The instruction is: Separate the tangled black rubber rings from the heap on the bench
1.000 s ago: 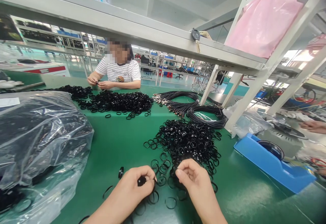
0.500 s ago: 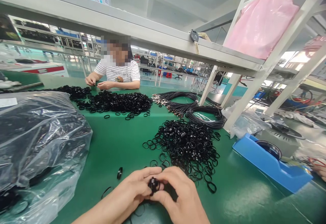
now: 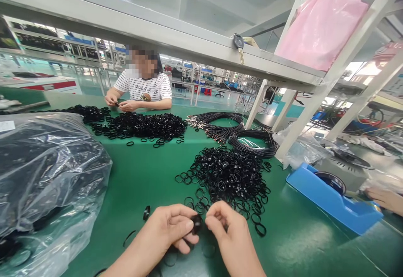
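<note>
head view: near the front edge of the green bench top (image 3: pixel 147 176), the left hand (image 3: pixel 166 228) and the right hand (image 3: pixel 228 231) meet at the fingertips. between them sits a small bundle of thin black rubber rings (image 3: pixel 197 223). the left hand pinches it, thumb and curled fingers pressed around it; the right hand's thumb and forefinger are closed together just beside it on the right, whether they touch it i cannot tell. the bundle lies to the right of the left palm and to the left of the right fingertips, so both hands are equally near, the left gripping. its long axis cannot be made out.

just beyond the hands, toward the middle of the bench top, spreads a loose heap of black rubber rings (image 3: pixel 231 176), strays reaching almost to the fingers. a clear plastic bag of dark parts (image 3: pixel 47 172) fills the left edge. a blue plastic tape dispenser (image 3: pixel 333 201) sits at the right edge. coiled black cables (image 3: pixel 252 140) lie behind the heap. at the far edge a person in a striped shirt (image 3: pixel 145 90) works beside another black ring pile (image 3: pixel 141 125).
</note>
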Demonstrator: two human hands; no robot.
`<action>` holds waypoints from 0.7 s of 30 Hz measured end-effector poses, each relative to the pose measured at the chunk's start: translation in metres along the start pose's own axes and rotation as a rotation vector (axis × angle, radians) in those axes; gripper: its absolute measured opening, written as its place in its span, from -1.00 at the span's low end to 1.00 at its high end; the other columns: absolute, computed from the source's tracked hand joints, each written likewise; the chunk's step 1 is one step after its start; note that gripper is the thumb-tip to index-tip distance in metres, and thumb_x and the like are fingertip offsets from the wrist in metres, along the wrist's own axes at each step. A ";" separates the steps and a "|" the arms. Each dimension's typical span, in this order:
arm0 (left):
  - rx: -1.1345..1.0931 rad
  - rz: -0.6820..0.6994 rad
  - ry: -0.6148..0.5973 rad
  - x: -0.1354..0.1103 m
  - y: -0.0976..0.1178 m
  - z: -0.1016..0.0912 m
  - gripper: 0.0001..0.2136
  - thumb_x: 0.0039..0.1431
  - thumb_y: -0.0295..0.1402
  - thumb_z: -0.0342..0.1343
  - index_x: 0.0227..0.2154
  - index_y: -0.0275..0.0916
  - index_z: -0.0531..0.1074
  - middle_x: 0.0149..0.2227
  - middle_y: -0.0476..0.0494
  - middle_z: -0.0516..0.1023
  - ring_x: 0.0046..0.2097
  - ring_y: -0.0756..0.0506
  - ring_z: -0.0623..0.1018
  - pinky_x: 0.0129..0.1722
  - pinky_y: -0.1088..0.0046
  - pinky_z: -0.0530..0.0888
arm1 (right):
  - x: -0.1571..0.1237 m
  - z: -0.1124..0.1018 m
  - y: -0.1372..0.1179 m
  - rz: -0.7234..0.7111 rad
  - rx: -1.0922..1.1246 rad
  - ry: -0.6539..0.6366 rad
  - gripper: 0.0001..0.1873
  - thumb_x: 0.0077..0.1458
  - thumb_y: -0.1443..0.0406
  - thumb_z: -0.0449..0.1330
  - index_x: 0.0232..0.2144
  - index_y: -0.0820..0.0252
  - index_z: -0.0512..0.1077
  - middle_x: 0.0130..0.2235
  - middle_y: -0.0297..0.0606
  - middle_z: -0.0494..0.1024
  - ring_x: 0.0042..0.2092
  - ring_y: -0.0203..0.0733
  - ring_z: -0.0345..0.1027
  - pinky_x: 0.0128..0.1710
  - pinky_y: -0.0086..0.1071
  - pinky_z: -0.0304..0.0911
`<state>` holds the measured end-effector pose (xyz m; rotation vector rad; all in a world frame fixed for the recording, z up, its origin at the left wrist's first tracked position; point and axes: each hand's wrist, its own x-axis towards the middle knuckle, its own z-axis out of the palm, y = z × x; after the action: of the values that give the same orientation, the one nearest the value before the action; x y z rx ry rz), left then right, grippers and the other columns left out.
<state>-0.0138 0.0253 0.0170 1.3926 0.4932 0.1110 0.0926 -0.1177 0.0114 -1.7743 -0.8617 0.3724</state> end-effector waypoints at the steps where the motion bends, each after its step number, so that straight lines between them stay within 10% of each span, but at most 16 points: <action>1: 0.010 0.002 0.028 0.000 0.001 0.000 -0.59 -0.13 -0.07 0.28 -0.35 -0.34 0.47 -0.59 -0.08 0.59 -0.62 0.03 0.45 -0.57 0.54 0.34 | 0.001 -0.001 0.002 0.029 0.056 0.012 -0.86 0.12 0.33 0.08 -0.48 0.16 0.35 -0.46 -0.35 0.43 -0.39 -0.22 0.31 -0.40 -0.43 0.17; 11: 0.014 0.058 0.065 0.005 -0.007 -0.002 -0.67 -0.16 -0.10 0.30 -0.51 -0.25 0.39 -0.71 0.15 0.33 -0.68 0.07 0.30 -0.69 0.59 0.27 | -0.003 0.009 -0.004 0.028 0.088 -0.052 -0.89 0.01 0.35 0.17 -0.54 0.17 0.34 -0.50 -0.38 0.40 -0.43 -0.26 0.29 -0.43 -0.45 0.17; 21: -0.089 0.067 -0.063 0.000 -0.004 0.004 -0.78 -0.10 -0.23 0.31 -0.46 -0.29 0.53 -0.53 -0.05 0.56 -0.50 0.01 0.46 -0.47 0.53 0.37 | 0.000 0.005 0.002 0.018 0.154 0.002 -0.90 0.08 0.30 0.13 -0.45 0.18 0.40 -0.45 -0.33 0.45 -0.41 -0.23 0.36 -0.41 -0.44 0.21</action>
<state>-0.0129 0.0209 0.0138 1.3214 0.3853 0.1415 0.0899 -0.1144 0.0077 -1.6410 -0.7954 0.4369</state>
